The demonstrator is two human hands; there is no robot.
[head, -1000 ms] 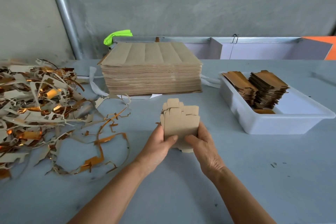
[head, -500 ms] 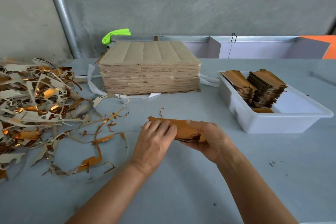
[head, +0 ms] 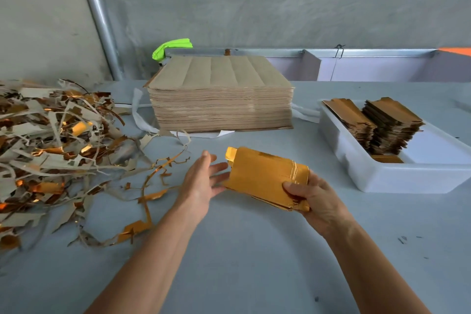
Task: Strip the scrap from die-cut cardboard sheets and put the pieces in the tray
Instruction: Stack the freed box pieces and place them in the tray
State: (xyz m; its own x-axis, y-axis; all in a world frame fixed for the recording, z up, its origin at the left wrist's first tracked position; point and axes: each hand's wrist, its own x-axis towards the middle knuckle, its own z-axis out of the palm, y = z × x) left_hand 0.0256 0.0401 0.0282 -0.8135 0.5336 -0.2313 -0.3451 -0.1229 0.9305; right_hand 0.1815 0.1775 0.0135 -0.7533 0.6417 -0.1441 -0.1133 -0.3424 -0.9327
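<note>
A small stack of gold-faced die-cut pieces (head: 265, 173) is held just above the table's middle, gold side up. My right hand (head: 316, 201) grips its near right corner, thumb on top. My left hand (head: 201, 181) is beside the stack's left edge with straight, spread fingers, fingertips touching or nearly touching it. A white tray (head: 382, 176) at the right holds two leaning stacks of stripped pieces (head: 382, 122). A tall pile of uncut brown cardboard sheets (head: 221, 94) stands at the back centre.
A heap of scrap strips (head: 51, 145), brown and gold, covers the table's left side, with loose curls (head: 142, 194) trailing toward my left arm. White strapping (head: 140, 115) lies beside the sheet pile. A green object (head: 170, 47) and a metal rail sit by the wall.
The stack has been turned from upright, brown side toward me, to flat with the gold face up and shifted right. My left hand has let go and opened; my right hand keeps its grip.
</note>
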